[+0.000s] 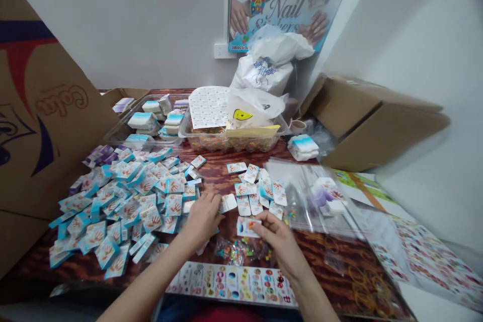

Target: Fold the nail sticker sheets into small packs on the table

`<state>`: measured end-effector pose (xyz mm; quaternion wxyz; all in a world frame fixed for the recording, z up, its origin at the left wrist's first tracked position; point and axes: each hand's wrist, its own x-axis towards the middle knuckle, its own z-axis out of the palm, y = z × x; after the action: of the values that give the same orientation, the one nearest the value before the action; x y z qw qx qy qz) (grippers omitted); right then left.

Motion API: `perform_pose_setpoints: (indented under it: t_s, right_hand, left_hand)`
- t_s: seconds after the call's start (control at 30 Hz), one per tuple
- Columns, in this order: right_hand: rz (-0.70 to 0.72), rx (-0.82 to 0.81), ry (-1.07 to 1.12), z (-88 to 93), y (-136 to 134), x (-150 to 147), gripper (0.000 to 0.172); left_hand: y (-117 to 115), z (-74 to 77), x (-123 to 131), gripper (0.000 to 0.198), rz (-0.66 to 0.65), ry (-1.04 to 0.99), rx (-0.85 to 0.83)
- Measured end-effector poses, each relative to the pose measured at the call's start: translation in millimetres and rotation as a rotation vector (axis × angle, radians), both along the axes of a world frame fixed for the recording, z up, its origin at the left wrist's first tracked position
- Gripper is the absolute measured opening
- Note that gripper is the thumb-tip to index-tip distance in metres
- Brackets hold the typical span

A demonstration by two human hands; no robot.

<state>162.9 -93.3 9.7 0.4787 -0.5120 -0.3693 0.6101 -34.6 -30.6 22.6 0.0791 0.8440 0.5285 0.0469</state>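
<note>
Your right hand (pixel 281 244) is closed, pinching a white card (pixel 247 227) near the middle of the tabletop (pixel 217 173). Your left hand (pixel 203 220) is curled just beside a small card (pixel 228 203); it is hard to tell if it grips anything. A big heap of blue cards (pixel 128 206) lies left, a small heap of cards (pixel 256 191) right. Keep your pinch soft but firm.

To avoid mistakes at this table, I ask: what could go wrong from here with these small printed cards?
The right hand pinches a small white card above a clear plastic bag of tiny colourful pieces, so it could fall among them. The left hand, beside a loose heap of blue-edged cards, could push them into the smaller card group and mix them.
</note>
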Motion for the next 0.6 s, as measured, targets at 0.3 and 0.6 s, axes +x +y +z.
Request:
perform_pose_setpoints:
  t_s: [0.3, 0.6]
  right_hand:
    - [-0.028, 0.102, -0.388, 8.3, 17.1, -11.4, 0.035]
    - [0.055, 0.156, -0.574, -2.8, 19.3, -16.7, 0.019]
  left_hand:
    - [-38.5, 4.4, -0.4, 0.029, 0.084, -0.263, -0.122]
    - [-45.1, 0.3, 4.3, 0.037, 0.026, -0.313, -0.170]
